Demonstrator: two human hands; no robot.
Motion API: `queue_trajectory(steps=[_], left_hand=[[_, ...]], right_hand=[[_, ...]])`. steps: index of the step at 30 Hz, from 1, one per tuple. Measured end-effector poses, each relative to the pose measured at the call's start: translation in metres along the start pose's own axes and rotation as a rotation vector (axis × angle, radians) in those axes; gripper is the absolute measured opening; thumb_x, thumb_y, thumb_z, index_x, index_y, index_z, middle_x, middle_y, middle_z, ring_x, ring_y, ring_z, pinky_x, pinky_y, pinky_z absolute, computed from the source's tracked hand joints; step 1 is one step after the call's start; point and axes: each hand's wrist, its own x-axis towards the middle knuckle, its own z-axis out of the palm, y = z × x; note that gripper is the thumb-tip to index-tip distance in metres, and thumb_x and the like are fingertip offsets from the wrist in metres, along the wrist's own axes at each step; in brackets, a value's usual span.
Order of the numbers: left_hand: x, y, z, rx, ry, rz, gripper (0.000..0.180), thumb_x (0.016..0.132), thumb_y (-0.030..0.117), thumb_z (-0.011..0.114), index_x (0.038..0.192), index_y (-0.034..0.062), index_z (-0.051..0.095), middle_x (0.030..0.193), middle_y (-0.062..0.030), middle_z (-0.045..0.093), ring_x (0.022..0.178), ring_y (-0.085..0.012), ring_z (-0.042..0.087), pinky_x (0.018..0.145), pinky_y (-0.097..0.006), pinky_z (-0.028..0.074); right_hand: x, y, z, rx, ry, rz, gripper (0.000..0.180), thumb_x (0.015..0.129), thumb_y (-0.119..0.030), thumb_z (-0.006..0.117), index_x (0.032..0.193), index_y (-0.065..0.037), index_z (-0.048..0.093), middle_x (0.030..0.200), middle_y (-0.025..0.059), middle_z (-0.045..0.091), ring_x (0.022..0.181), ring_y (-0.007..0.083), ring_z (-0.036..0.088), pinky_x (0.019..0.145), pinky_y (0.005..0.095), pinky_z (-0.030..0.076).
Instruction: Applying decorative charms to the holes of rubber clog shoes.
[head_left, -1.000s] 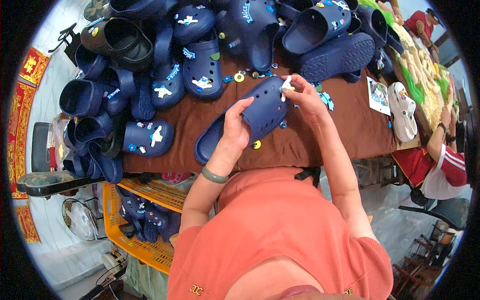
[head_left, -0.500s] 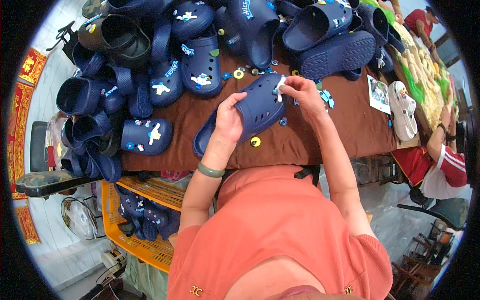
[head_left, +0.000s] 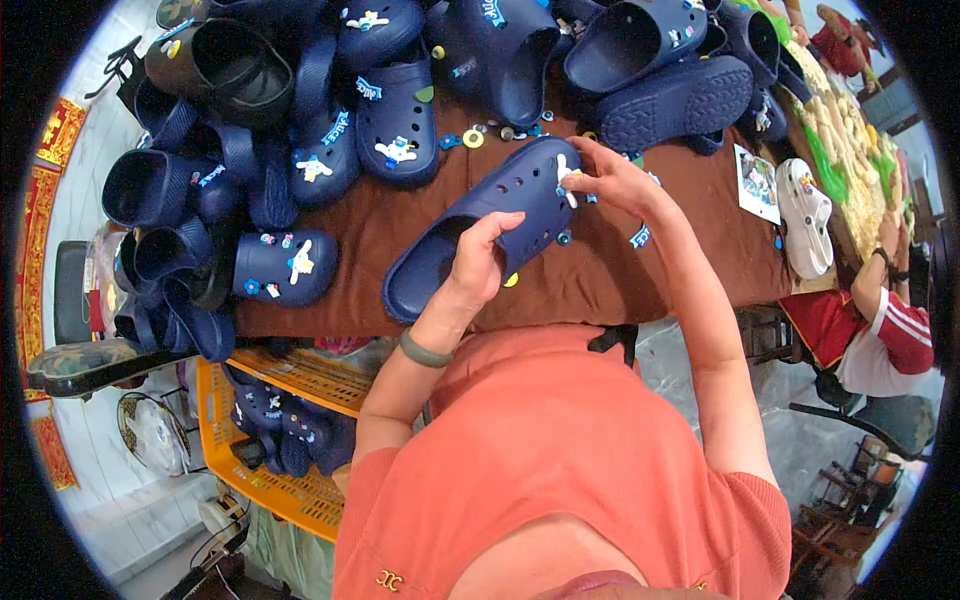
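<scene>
A navy foam clog (head_left: 520,195) lies tilted over the brown cloth, its toe pointing to the far right. My left hand (head_left: 484,262) grips its near side, thumb over the upper at the foot opening. At the toe, a white character-shaped shoe charm (head_left: 567,182) sits against the holes. My right hand (head_left: 615,180) closes around the toe there, its thumb pressing on the charm and its fingers curled past the far edge. A yellow round charm (head_left: 512,280) shows partly from under the clog, and a blue banner-shaped charm (head_left: 640,236) rests right of it.
Navy clogs with charms (head_left: 397,125) are heaped along the back and left of the brown cloth (head_left: 690,240). A picture card (head_left: 757,185) and a white clog (head_left: 804,220) lie at right. An orange crate (head_left: 270,490) of clogs stands below left. Another person (head_left: 890,330) sits at far right.
My right hand has gone from pinching the white charm to pressing it on the toe. My left thumb has shifted across the upper, and the clog has turned slightly.
</scene>
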Motion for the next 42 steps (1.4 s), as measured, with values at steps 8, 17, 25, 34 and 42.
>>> queue_trajectory(steps=[8,17,25,34,42], left_hand=[[-0.001,0.000,-0.002,0.058,-0.015,-0.006,0.030,0.090,0.013,0.052,0.112,-0.0063,0.059,0.109,-0.0131,0.065,0.101,-0.0216,0.062,0.094,-0.036,0.048],[0.028,0.023,-0.014,0.022,0.099,-0.118,0.038,0.093,0.023,0.050,0.117,-0.0043,0.057,0.110,-0.0172,0.066,0.097,-0.0266,0.067,0.089,-0.040,0.052],[0.014,0.021,-0.008,0.349,0.114,0.024,0.040,0.095,0.029,0.052,0.116,-0.0047,0.059,0.107,-0.0098,0.066,0.095,-0.0166,0.064,0.085,-0.031,0.051],[0.010,0.025,-0.018,0.724,0.122,0.109,0.044,0.095,0.034,0.055,0.113,-0.0061,0.062,0.103,-0.0109,0.067,0.086,-0.0149,0.065,0.078,-0.028,0.051],[0.014,0.018,-0.033,0.809,0.126,0.082,0.045,0.096,0.037,0.053,0.109,-0.0056,0.063,0.102,-0.0068,0.067,0.088,-0.0106,0.062,0.079,-0.026,0.049]], right_hand=[[0.000,0.020,0.038,0.053,0.379,-0.088,0.065,0.086,-0.018,0.068,0.138,0.004,0.033,0.121,0.0168,0.056,0.112,0.0201,0.053,0.097,0.0308,0.041],[0.017,0.042,0.046,-0.158,0.606,-0.183,0.048,0.086,-0.033,0.068,0.120,-0.001,0.058,0.118,0.0186,0.059,0.112,0.0321,0.056,0.098,0.0361,0.042],[-0.021,0.035,0.030,-0.266,0.772,-0.452,0.012,0.085,-0.011,0.068,0.092,-0.002,0.068,0.090,0.0094,0.064,0.091,0.0221,0.062,0.081,0.0315,0.048],[-0.061,0.036,0.047,-0.622,0.279,-0.312,0.030,0.076,-0.019,0.075,0.100,-0.003,0.065,0.093,0.0134,0.061,0.086,0.0319,0.061,0.076,0.0393,0.049],[-0.068,0.035,0.054,-0.492,0.392,-0.257,0.016,0.088,-0.009,0.061,0.102,-0.001,0.063,0.091,0.0157,0.062,0.090,0.0349,0.060,0.078,0.0398,0.048]])
